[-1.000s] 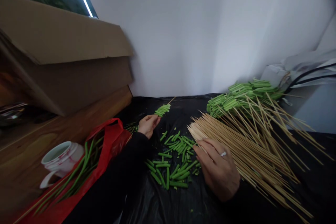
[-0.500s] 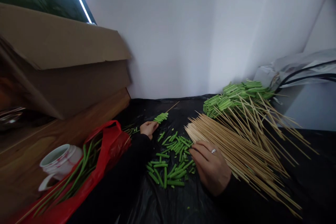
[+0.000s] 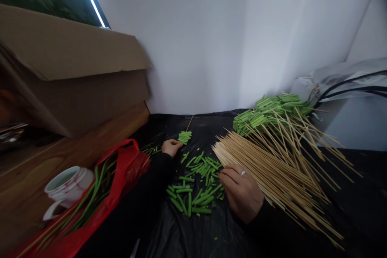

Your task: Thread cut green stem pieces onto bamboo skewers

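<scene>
My left hand (image 3: pixel 171 147) is closed, its fingertips pinching the near left edge of a skewer (image 3: pixel 184 137) threaded with a row of short green garlic scape pieces. The bare stick of that skewer points away toward the wall. My right hand (image 3: pixel 241 192), wearing a ring, has its fingers curled together at the right edge of the loose cut garlic scapes (image 3: pixel 204 169). Whatever its fingertips hold, if anything, is hidden. Beside it lies a thick bundle of bare bamboo sticks (image 3: pixel 266 161).
Finished-looking green skewers (image 3: pixel 272 113) are piled at the back right. To the left, a red plastic bag (image 3: pixel 122 173) holds long scapes, beside a white mug (image 3: pixel 71 185). A cardboard box (image 3: pixel 75 60) stands behind. Black plastic sheeting (image 3: pixel 181 238) covers the surface; a shiny blade-like tip (image 3: pixel 135 248) shows on it.
The skewer at my left hand has swung so its stick points more straight away and less to the right. My right hand has barely moved.
</scene>
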`<state>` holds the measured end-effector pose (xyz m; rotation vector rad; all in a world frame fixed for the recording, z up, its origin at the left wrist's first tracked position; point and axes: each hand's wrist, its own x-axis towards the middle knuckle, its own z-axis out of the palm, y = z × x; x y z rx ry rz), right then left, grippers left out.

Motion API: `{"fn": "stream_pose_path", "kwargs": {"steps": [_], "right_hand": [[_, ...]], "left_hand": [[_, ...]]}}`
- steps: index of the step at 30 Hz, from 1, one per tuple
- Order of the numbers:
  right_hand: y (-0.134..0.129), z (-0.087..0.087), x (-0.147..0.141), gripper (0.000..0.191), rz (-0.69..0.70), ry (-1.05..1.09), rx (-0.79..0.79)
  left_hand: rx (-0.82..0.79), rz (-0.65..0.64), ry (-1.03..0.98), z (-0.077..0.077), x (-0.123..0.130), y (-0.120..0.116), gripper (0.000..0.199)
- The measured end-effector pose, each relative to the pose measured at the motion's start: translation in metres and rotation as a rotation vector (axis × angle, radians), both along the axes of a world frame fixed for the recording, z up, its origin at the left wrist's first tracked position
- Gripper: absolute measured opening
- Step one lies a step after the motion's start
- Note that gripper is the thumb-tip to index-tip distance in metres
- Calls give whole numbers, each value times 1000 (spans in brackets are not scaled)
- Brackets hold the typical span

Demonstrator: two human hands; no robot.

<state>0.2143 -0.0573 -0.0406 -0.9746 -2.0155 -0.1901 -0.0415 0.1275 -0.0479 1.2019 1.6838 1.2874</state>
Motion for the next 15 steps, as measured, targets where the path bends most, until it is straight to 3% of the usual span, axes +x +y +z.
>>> {"fn": "stream_pose_path", "kwargs": {"steps": [3,6,11,13,15], "right_hand": [[0,0,0,23,17,4,-15],[0,-1,0,22,27,-6,-19],[1,-5,2,20,47,-16,-16],[1,-7,2,21,48,-25,-32],[0,-8,2,21,49,-35,-54]], "left_hand": [[36,12,105,13,-2,-7,19],[83,-17,133,38,2,-18,14],[168,-188,142,108,-5,-62,29],[190,-272,218,139,-19,-86,35],[142,-274,308,164,-40,-108,38]]}}
